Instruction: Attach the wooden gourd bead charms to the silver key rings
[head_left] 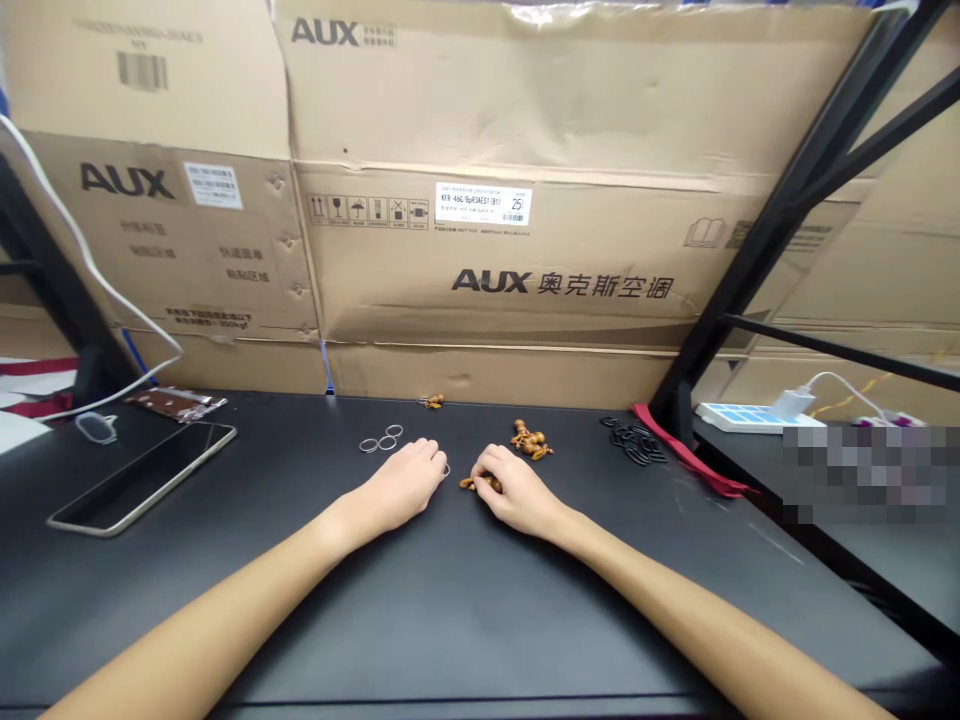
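Observation:
My left hand (pixel 405 484) is closed, its fingertips pinching a metal split ring (pixel 447 470), of which only the right edge shows. Close by on the right, my right hand (pixel 517 490) has its thumb and fingers shut on a brown, glossy gourd-like bead charm (pixel 468 484), partly hidden under the fingers. Several similar brown charms (pixel 531 440) lie in a small heap beyond my right hand. Past my left hand, three loose metal rings (pixel 387 443) rest flat on the black table (pixel 420 620). Farther back lies a small brown charm with a metal piece (pixel 432 401).
Black rings (pixel 636 442) are piled at the right, beside a red strap (pixel 697 470). A phone (pixel 142 478), glasses (pixel 97 428) and a brown packet (pixel 176 403) lie at the left. Cardboard boxes (pixel 495 250) wall off the back; a power strip (pixel 739 417) sits far right.

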